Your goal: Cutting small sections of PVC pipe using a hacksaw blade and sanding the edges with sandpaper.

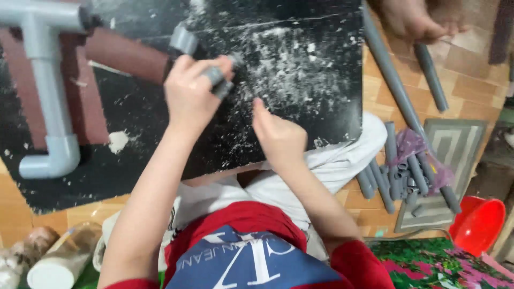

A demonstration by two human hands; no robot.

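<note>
My left hand (193, 93) reaches forward on an outstretched bare arm, fingers curled tight in a pinching grip. My right hand (278, 136) sits lower and nearer, loosely fisted, thumb raised, elbow bent.

1. The floor (471, 85) is made of brown tiles.
2. A big black board (300, 80) lies on it, with white dust all over.
3. A grey pipe frame (51, 96) with a bend rests on the board's left side.
4. A long grey pipe (391, 80) lies beside the board on the tiles, and a shorter pipe (432, 80) is near it.
5. A heap of short pipe pieces (399, 171) sits on a grey mat (460, 139).
6. A red bowl (479, 225) stands near the mat.
</note>
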